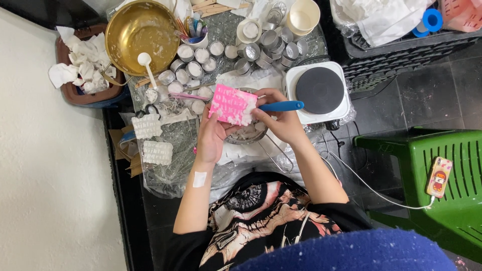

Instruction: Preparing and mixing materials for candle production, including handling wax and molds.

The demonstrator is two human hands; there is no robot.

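Observation:
My left hand [211,136] holds up a pink rectangular mould [231,104] smeared with white wax, tilted over a small metal pan [249,135]. My right hand [282,122] grips a blue-handled tool [281,106] whose tip rests on the mould's right edge. Two white moulded wax slabs [152,140] lie on plastic sheeting to the left of my left hand.
A gold bowl [142,33] with a white spoon sits at the back left, beside several small tins of white wax [196,62]. An electric hotplate [319,91] stands right of my hands. A green chair [442,175] holds a phone [439,176] on a cable. A tray of crumpled tissues [83,70] is far left.

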